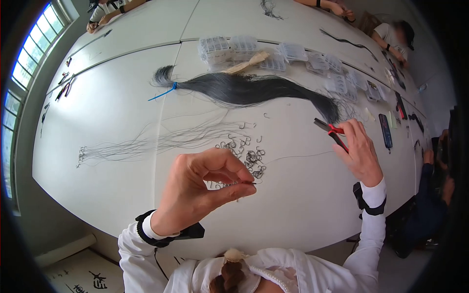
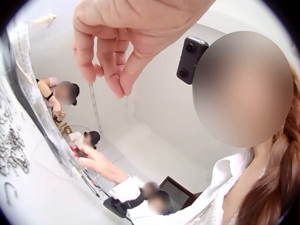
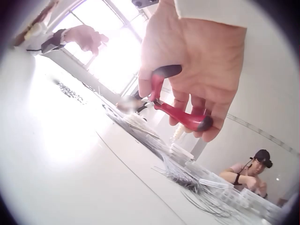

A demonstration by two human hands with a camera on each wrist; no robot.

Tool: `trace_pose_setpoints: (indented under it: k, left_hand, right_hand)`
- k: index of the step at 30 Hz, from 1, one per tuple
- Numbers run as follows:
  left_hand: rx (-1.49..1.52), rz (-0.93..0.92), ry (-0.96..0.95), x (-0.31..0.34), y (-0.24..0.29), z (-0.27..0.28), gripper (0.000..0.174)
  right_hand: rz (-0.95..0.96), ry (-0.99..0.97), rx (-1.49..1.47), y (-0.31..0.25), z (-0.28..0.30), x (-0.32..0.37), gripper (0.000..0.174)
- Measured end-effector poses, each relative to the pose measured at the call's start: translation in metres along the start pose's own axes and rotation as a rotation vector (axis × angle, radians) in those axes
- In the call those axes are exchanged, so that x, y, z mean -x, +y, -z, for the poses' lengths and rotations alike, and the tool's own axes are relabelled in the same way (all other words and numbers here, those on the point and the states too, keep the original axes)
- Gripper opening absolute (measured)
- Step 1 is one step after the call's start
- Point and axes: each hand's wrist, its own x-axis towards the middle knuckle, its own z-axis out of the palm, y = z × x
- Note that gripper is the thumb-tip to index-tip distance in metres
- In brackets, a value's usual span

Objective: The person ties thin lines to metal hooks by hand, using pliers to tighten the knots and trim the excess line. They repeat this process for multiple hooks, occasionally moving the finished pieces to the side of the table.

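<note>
My left hand point(image 1: 188, 195) pinches a small dark fishhook point(image 1: 249, 182) between thumb and forefinger, above a pile of loose fishhooks point(image 1: 254, 157). A thin line point(image 1: 298, 156) stretches from near those fingertips across to my right hand point(image 1: 362, 152). That hand holds red-handled pliers point(image 3: 185, 116), their handles spread and their nose pointing away to the left. To the left of the pile lie several long strands point(image 1: 161, 142) with hooks point(image 1: 82, 155) at their far left end. In the left wrist view the fingertips of the left hand point(image 2: 126, 51) meet; the fishhook barely shows there.
Behind the hooks lies a long dark bundle of strands point(image 1: 234, 90), bound by a blue cable tie point(image 1: 163, 91). Clear plastic boxes point(image 1: 215, 49) stand beyond it. A phone point(image 1: 385, 131) rests at the right, other pliers point(image 1: 65, 88) at the left. People sit around the table.
</note>
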Motion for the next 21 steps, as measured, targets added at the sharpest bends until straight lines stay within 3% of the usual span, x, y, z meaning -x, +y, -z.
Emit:
trace_pose_setpoints:
  k: [6, 8, 14, 18, 20, 21]
  left_hand:
    - [-0.011, -0.013, 0.075, 0.003, 0.007, -0.005, 0.032]
    - [-0.116, -0.116, 0.099, 0.002, 0.008, -0.006, 0.044]
    - [-0.227, -0.207, 0.144, 0.003, 0.005, -0.011, 0.051]
    - [-0.261, -0.225, 0.192, 0.007, 0.004, -0.016, 0.056]
    - [-0.345, -0.298, 0.225, 0.009, 0.004, -0.017, 0.064]
    - [-0.343, -0.3, 0.232, 0.008, 0.004, -0.016, 0.064]
  right_hand:
    - [0.122, -0.159, 0.093, -0.018, -0.042, -0.038, 0.036]
    - [0.176, -0.161, 0.149, -0.018, -0.051, -0.042, 0.034]
    - [0.271, -0.077, 0.163, -0.013, -0.071, -0.046, 0.039]
    - [0.234, -0.1, 0.156, -0.022, -0.067, -0.045, 0.039]
    - [0.323, 0.078, 0.01, -0.031, -0.054, -0.048, 0.034]
    - [0.289, 0.055, -0.274, -0.044, -0.039, -0.048, 0.029]
